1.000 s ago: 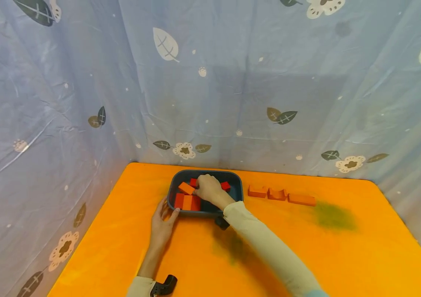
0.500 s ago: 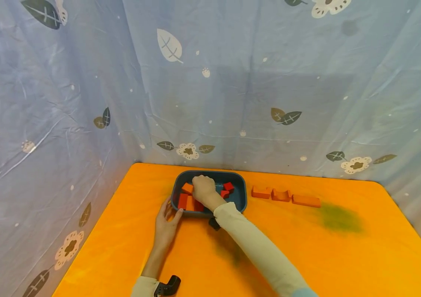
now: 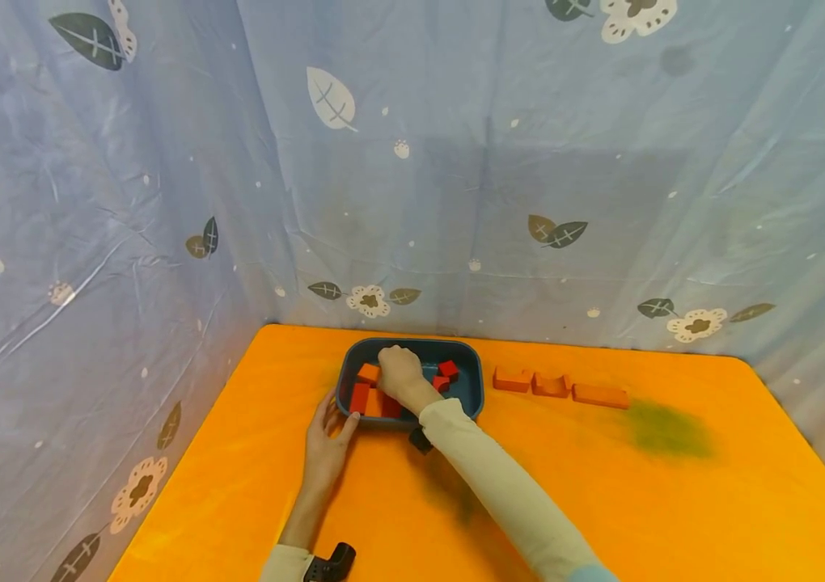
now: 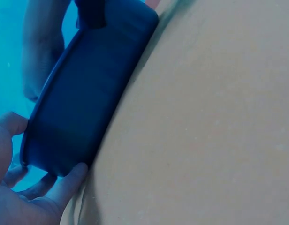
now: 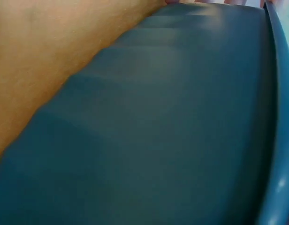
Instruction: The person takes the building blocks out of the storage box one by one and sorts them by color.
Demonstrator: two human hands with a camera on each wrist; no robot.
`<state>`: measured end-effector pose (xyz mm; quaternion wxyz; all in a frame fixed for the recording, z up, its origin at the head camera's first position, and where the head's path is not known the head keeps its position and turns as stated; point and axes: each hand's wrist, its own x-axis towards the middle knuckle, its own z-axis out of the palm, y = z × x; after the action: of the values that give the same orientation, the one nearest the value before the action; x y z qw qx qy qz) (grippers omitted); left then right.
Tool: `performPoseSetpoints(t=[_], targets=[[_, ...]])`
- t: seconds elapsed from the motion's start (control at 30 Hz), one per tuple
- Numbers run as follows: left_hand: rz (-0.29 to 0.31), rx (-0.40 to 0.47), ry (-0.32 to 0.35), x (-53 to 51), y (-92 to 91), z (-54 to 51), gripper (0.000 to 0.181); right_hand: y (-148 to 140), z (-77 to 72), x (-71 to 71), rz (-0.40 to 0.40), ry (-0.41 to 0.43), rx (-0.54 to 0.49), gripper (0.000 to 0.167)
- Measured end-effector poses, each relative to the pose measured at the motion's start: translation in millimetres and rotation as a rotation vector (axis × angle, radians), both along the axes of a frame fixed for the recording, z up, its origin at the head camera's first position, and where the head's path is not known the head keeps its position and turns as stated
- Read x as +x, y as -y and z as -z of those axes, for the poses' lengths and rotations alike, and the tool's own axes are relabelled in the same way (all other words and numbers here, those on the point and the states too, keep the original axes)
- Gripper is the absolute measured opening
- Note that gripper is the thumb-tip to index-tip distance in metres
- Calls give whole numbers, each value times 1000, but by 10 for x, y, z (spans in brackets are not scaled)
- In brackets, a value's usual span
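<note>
A dark blue tray [image 3: 472,356] lies near the back of the table with red and orange blocks in it. My left hand [image 3: 325,444] holds its near left corner, thumb and fingers on the adjoining sides; the left wrist view shows this hand [image 4: 32,187] against the tray's outer wall [image 4: 83,89]. My right hand [image 3: 401,372] reaches down inside, fingers bent and hidden, beside an orange block [image 3: 369,373]. A red block [image 3: 358,398] and another orange block [image 3: 374,402] lie along the near left side. Small red blocks [image 3: 448,369] sit to the right.
Right of the tray, an orange notched block [image 3: 512,379], a curved block [image 3: 551,385] and a long block [image 3: 600,395] stand in a row. The table is yellow-orange [image 3: 711,501]. Patterned curtains [image 3: 456,202] hang behind and beside it.
My right hand has moved slightly left inside the tray, then stayed there. A small red block has come into sight right of its wrist. The left hand keeps its place at the corner.
</note>
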<state>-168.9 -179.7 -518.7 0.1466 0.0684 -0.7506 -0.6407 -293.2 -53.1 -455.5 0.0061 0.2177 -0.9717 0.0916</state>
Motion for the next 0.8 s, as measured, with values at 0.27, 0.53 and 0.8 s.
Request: performPoseSetpoints(t=[0.27,0.53,0.8], targets=[[-7,-9,-6,0,-24,-34,63,-154,-196,-22,-79,-30,-50,22],[5,30,7,-33,-3,-35,63,-637,-412,-59,-194,138,-299,29],[13,28,13,-4,-3,-14,64,-1382,-276,-66,-320,183,-577,33]])
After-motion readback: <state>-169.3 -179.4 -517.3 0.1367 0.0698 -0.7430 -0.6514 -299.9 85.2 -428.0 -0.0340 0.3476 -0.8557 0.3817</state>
